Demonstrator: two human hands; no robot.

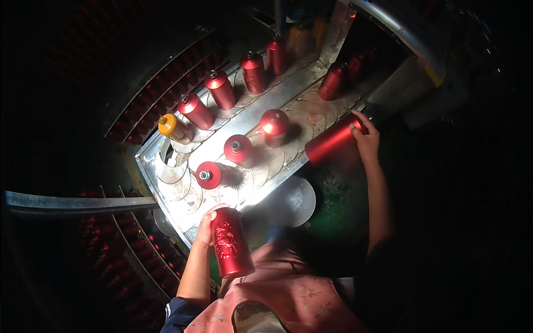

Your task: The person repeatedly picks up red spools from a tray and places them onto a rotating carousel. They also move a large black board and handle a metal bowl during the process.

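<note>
My left hand (206, 225) grips a glossy red bottle (230, 242) with a pattern on its side, fingers curled round its upper part, just off the near end of the metal conveyor tray (145, 161). My right hand (366, 136) is stretched out to the tray's far right edge, fingers closed on the end of a matte red bottle (333, 141) that lies tilted over that edge. The risk I see: this tilted bottle is held only at one end and hangs partly off the tray, so a slack grip could let it slide down into the dark below. The three upright red bottles (239, 149) in the tray's middle row stand close together, and a careless swing of either bottle could knock one over. My left forearm comes up bent and close to my body; my right arm is reached long, wrist turned inward. An orange bottle (174, 128) stands at the tray's left corner.
</note>
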